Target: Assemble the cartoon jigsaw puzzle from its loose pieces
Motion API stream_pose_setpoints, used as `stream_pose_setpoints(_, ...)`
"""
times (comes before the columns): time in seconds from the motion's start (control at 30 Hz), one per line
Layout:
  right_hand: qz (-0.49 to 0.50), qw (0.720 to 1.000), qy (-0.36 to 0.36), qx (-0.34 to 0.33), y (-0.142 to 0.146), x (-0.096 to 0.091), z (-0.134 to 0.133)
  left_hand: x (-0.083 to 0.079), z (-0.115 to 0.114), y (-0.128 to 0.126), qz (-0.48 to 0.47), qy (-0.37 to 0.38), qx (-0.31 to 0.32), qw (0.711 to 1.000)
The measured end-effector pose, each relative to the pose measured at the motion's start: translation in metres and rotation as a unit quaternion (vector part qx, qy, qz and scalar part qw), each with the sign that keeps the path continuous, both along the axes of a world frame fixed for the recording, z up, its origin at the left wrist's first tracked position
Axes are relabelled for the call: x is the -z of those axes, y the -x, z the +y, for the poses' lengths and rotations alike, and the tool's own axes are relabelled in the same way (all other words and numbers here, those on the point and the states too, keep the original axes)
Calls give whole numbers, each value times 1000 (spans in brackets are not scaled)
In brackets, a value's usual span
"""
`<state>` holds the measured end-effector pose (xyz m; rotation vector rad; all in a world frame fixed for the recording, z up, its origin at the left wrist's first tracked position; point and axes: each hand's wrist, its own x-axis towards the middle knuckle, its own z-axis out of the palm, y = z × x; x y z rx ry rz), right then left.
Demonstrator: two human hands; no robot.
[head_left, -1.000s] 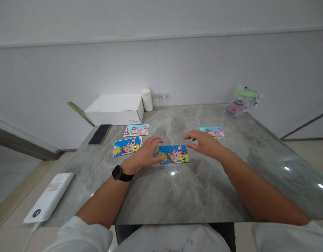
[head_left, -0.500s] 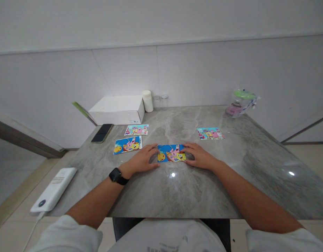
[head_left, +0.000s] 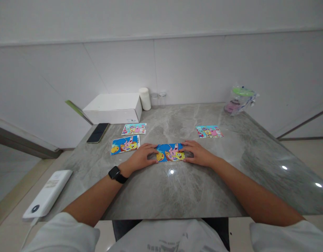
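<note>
A blue cartoon picture card (head_left: 170, 153), with a pink figure and a yellow one, lies flat on the grey marbled table in front of me. My left hand (head_left: 143, 156) grips its left edge, fingers at the upper corner and thumb at the lower one. At the opposite edge, my right hand (head_left: 197, 153) holds the card the same way. A similar blue card (head_left: 124, 145) lies left of my left hand, with a light-blue cartoon card (head_left: 134, 128) just behind it. Another light-blue card (head_left: 209, 132) rests beyond my right hand.
A phone (head_left: 98, 133) and a white box (head_left: 113, 107) are at the back left, beside a white bottle (head_left: 145, 99) and two clear glasses (head_left: 162, 100). A plastic-wrapped cup with a green lid (head_left: 240, 100) stands back right. A white power bank (head_left: 48, 193) with cable sits front left.
The whole view has shifted slightly. Both hands stay at the card's two sides, and the card keeps about the same place between them.
</note>
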<state>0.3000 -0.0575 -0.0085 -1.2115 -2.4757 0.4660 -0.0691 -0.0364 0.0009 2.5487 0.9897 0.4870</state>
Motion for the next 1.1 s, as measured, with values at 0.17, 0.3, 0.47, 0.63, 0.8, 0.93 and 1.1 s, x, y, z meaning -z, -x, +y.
stream_pose_setpoints(0.17, -9, 1000, 5, -6, -2, -5, 0, 4, 2, -2, -14, -1, -3, 1000)
stream_pose_setpoints(0.3, -6, 1000, 4, 3, -12, -7, -6, 4, 2, -16, -17, -2, 8, 1000)
stream_pose_setpoints(0.47, -3, 999, 22, 31, -42, -6, -22, 5, 2, -48, -8, -2, 32, 999)
stream_pose_setpoints(0.63, 1, 997, 32, 72, -81, -6, -41, 10, 6, -90, -12, -9, 71, 997)
stream_pose_setpoints(0.8, -10, 994, 36, 104, -124, -7, -56, 10, 7, -139, -7, -18, 93, 996)
stream_pose_setpoints(0.93, -26, 990, 43, 131, -158, -6, -64, 9, 7, -179, -6, -20, 101, 995)
stream_pose_setpoints(1.1, -51, 986, 44, 149, -196, -5, -66, 11, 9, -220, -6, -25, 121, 992)
